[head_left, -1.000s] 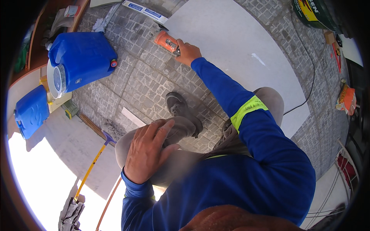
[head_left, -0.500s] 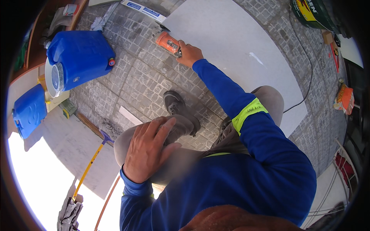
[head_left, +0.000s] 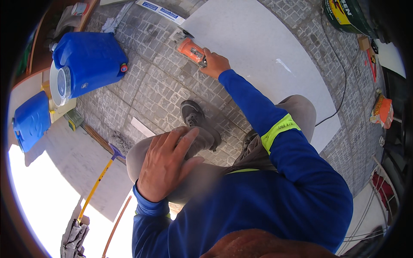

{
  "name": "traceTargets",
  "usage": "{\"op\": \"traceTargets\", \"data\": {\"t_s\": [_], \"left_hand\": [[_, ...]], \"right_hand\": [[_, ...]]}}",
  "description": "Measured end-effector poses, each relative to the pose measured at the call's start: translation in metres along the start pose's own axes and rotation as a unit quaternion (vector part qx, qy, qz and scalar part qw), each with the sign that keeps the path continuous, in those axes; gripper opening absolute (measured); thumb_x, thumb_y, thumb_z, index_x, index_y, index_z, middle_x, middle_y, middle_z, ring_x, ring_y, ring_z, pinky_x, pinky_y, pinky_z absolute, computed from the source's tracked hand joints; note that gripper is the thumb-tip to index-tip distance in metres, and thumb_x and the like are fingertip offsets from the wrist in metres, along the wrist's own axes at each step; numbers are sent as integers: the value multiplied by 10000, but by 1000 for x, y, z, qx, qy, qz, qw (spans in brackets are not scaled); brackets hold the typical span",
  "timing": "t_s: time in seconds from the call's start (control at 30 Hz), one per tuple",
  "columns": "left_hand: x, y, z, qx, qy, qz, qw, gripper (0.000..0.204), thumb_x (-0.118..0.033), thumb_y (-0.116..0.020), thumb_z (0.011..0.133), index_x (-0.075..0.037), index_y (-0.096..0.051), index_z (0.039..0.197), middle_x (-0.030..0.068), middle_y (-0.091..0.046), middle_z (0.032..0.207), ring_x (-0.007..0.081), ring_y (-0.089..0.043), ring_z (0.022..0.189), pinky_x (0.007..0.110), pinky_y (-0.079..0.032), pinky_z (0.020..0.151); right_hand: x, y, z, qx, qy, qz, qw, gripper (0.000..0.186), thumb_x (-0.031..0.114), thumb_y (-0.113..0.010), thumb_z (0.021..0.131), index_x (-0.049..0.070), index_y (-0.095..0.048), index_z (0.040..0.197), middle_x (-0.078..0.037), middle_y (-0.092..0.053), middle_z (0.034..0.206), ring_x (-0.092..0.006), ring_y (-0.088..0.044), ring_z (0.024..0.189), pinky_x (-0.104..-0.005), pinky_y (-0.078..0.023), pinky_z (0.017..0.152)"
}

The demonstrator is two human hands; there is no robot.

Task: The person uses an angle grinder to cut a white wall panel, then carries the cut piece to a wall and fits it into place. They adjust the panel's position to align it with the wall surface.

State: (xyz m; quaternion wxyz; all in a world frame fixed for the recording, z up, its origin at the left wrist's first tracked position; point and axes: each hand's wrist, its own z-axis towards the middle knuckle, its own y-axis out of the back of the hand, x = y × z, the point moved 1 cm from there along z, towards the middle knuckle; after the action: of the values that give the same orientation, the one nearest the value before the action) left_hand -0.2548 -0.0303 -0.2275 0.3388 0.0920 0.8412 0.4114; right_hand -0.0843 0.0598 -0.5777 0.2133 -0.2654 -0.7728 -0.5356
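An orange angle grinder (head_left: 190, 50) is held at arm's length in my right hand (head_left: 215, 63), whose fingers wrap round its rear body. The tool's head and disc lie at the left edge of a large pale slab (head_left: 258, 47), near its far corner; whether the disc touches the slab I cannot tell. My left hand (head_left: 165, 161) rests flat on my bent left knee, fingers stretched out, holding nothing. My shoe (head_left: 194, 115) stands on the paving between the hand and the tool.
A blue jerrycan (head_left: 92, 60) stands at the left beside a clear-lidded tub, with another blue container (head_left: 32, 120) nearer. A yellow-handled mop (head_left: 97, 187) lies lower left. A long white box (head_left: 161, 11) meets the slab's far corner. At the right are a black cable (head_left: 344, 81) and a dark green bucket (head_left: 344, 19).
My right hand and the angle grinder have shifted slightly right and nearer along the slab's edge. My left hand stays on the knee.
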Motion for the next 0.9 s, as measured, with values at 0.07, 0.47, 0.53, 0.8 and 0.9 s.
{"op": "traceTargets", "data": {"t_s": [0.07,0.47,0.53,0.8,0.9], "left_hand": [[-2,0,0,1,0,7,1000,573,-257,-730,804,-60,-543,1308,152,-595,1209,336,-593,1089,443,-460,945],[-9,-3,1,-6,-19,6,1000,576,-251,-742,794,-61,-548,1301,155,-586,1213,337,-590,1109,450,-462,950],[-9,-4,2,-5,-26,19,999,583,-334,-721,824,-68,-548,1313,156,-593,1219,342,-598,1094,445,-466,941],[-12,-6,2,-2,-36,32,999,578,-364,-709,843,-70,-550,1315,155,-597,1220,343,-602,1087,439,-467,939],[-14,-6,3,-4,-37,34,999,572,-356,-709,843,-70,-551,1313,155,-598,1218,345,-601,1088,438,-466,938]], "right_hand": [[-1,1,-4,3,-4,-10,1000,806,338,-777,744,87,-380,1399,-175,-670,1033,-353,-671,950,-456,-541,817],[-9,9,-20,25,-9,-14,1000,817,347,-772,745,84,-372,1406,-176,-673,1027,-355,-668,964,-455,-536,829],[-10,8,-21,24,-9,-19,999,811,349,-770,746,86,-374,1403,-176,-673,1024,-358,-666,965,-457,-535,829],[-17,5,-29,24,-11,-10,1000,789,348,-765,750,88,-379,1386,-176,-673,1021,-359,-666,964,-461,-534,828],[-20,4,-34,10,-3,-12,1000,792,352,-767,747,90,-379,1386,-176,-674,1021,-359,-667,961,-462,-535,826]]}}
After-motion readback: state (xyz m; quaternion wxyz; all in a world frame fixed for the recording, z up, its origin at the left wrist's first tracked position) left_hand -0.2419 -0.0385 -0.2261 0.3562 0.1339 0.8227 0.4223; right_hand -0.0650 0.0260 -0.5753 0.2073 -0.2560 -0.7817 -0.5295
